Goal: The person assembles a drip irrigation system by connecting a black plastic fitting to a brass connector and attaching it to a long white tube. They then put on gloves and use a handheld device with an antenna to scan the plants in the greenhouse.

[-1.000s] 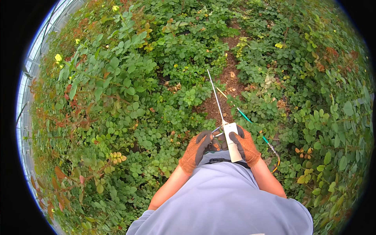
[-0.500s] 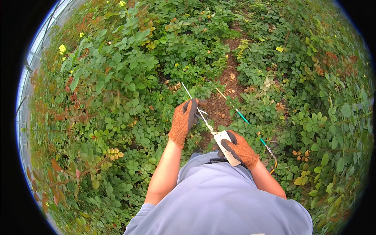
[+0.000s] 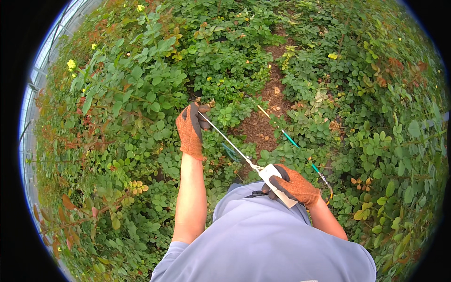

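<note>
My left hand (image 3: 190, 131), in an orange and dark grey work glove, is closed around the far end of a white string (image 3: 228, 139). The string runs taut down to the right, to the top of a cream-white tag (image 3: 277, 184), possibly a stack of several. My right hand (image 3: 299, 186), gloved the same way, grips the tag close to my waist, with the thumb across its face. Below my left hand, a dark blue-green loop (image 3: 230, 151) shows blurred against the leaves.
Dense leafy bushes (image 3: 155, 136) surround me, with a few yellow buds (image 3: 71, 64) at upper left. A strip of brown mulch (image 3: 263, 124) runs ahead. A thin green and tan rod (image 3: 290, 138) with an orange tail lies slanting at my right. A pale glazed structure (image 3: 35, 89) borders the left.
My left hand has moved left and slightly up, drawing the string out longer and straighter. My right hand, with the tag, has shifted a little right and down.
</note>
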The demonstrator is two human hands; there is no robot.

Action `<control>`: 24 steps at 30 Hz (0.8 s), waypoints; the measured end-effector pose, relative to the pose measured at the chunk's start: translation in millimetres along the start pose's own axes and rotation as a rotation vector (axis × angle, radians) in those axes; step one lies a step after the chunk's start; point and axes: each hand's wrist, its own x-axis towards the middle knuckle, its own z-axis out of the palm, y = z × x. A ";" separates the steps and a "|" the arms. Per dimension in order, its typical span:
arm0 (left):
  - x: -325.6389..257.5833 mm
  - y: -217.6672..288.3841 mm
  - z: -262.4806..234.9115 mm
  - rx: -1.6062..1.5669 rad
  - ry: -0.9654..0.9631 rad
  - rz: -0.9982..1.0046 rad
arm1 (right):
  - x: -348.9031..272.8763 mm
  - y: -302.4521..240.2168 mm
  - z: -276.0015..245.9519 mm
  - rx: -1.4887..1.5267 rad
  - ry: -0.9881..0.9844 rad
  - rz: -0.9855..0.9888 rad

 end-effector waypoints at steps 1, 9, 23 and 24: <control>4.3 3.9 0.3 -0.043 0.011 0.007 | -0.8 -5.1 4.6 0.024 0.012 -0.035; 5.2 47.9 23.9 -0.215 -0.105 0.081 | 11.9 -1.8 11.0 0.209 0.054 -0.144; -38.1 53.1 76.6 -0.226 -0.840 -0.024 | 16.5 -7.2 18.2 0.425 0.178 -0.347; -51.2 57.7 83.2 -0.199 -0.911 -0.066 | 15.5 -11.1 15.0 0.421 0.210 -0.366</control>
